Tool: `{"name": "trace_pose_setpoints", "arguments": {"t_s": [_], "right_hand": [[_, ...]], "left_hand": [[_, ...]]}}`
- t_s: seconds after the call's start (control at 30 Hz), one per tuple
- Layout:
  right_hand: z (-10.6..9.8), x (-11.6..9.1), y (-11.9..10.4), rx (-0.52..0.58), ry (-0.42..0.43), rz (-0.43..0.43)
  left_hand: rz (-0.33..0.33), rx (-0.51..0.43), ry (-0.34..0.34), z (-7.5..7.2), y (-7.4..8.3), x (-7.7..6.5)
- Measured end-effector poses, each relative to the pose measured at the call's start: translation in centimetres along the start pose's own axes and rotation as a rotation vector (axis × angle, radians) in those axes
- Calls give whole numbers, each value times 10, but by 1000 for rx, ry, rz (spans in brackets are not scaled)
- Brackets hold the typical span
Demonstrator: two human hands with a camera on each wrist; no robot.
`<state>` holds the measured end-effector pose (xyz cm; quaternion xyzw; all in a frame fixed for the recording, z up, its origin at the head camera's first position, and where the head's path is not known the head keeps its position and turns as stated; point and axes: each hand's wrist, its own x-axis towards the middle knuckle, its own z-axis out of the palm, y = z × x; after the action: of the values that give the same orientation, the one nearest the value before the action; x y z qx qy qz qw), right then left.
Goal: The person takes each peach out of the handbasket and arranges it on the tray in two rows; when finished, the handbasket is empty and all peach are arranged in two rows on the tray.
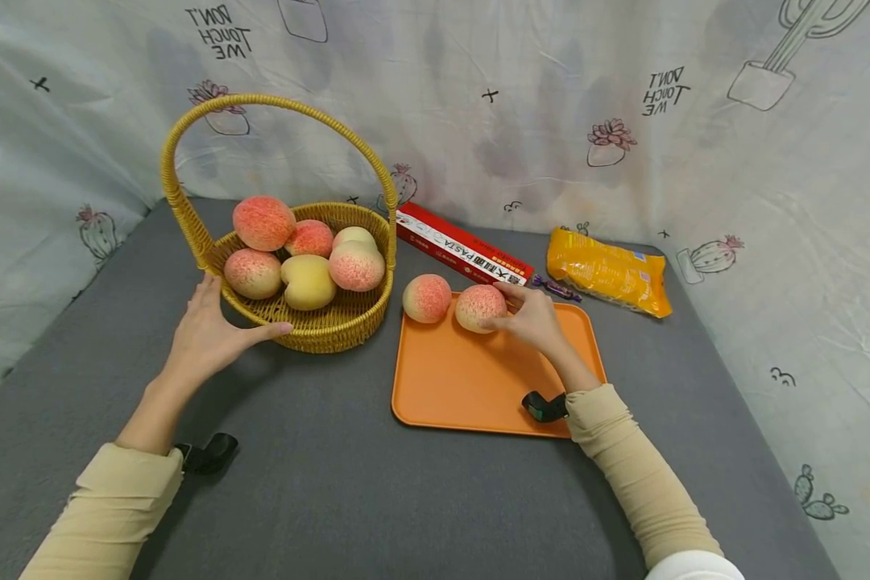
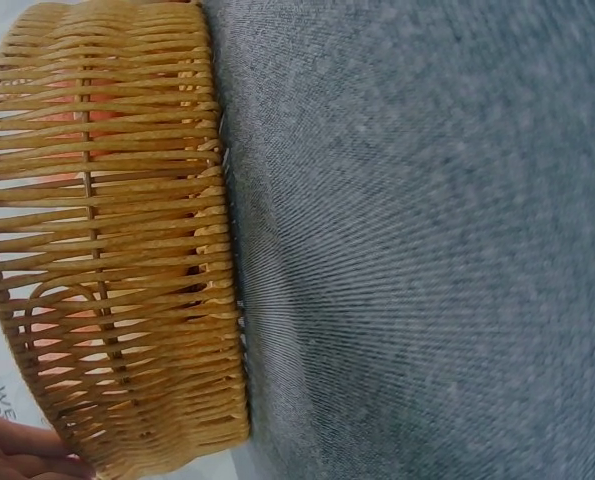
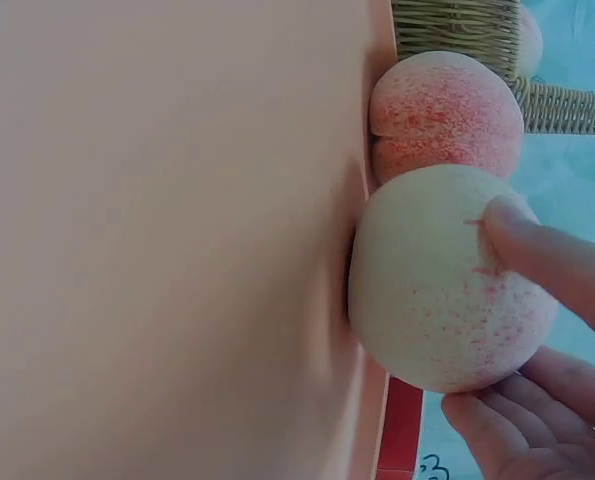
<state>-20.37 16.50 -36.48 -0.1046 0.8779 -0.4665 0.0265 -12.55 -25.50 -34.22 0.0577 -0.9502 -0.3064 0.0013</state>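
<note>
A pinkish peach (image 1: pixel 481 308) sits on the orange tray (image 1: pixel 471 395), and my right hand (image 1: pixel 532 318) holds it between thumb and fingers. In the right wrist view the thumb lies over the pale side of this peach (image 3: pixel 447 280), with the fingers behind. Another peach (image 1: pixel 427 299) is beside it at the tray's far left corner. My left hand (image 1: pixel 206 334) rests against the yellow wicker basket (image 1: pixel 333 341), thumb stretched along the front and fingers at the left side. Several peaches and a yellow fruit (image 1: pixel 308 283) lie in the basket.
A red pasta box (image 1: pixel 464 246) lies behind the tray, with a purple-wrapped candy (image 1: pixel 557 287) near its right end. Farther right is an orange-yellow packet (image 1: pixel 609 271). The basket's tall handle (image 1: pixel 283 101) arches over the fruit. A printed curtain hangs behind the grey table (image 1: pixel 348 499).
</note>
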Motion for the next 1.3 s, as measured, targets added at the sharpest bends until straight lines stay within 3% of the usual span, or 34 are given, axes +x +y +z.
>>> {"name": "trace_pose_setpoints", "arguments": {"t_s": [0.27, 0.43, 0.67, 0.87, 1.03, 1.17, 1.3], "right_hand": [[7, 5, 3, 92, 17, -7], [6, 7, 2, 74, 18, 9], [3, 12, 0, -12, -45, -8], [1, 11, -11, -197, 18, -95], [9, 10, -42, -59, 65, -146], [27, 13, -66, 67, 43, -295], [49, 17, -86, 8, -20, -425]], "left_hand": [[-3, 6, -5, -1, 0, 0], [-6, 9, -8, -2, 2, 0], [-10, 11, -4, -3, 3, -1], [-9, 10, -1, -3, 2, 0], [-9, 12, 5, -4, 0, 0], [-9, 12, 4, -4, 1, 0], [-10, 12, -1, -3, 2, 0]]}}
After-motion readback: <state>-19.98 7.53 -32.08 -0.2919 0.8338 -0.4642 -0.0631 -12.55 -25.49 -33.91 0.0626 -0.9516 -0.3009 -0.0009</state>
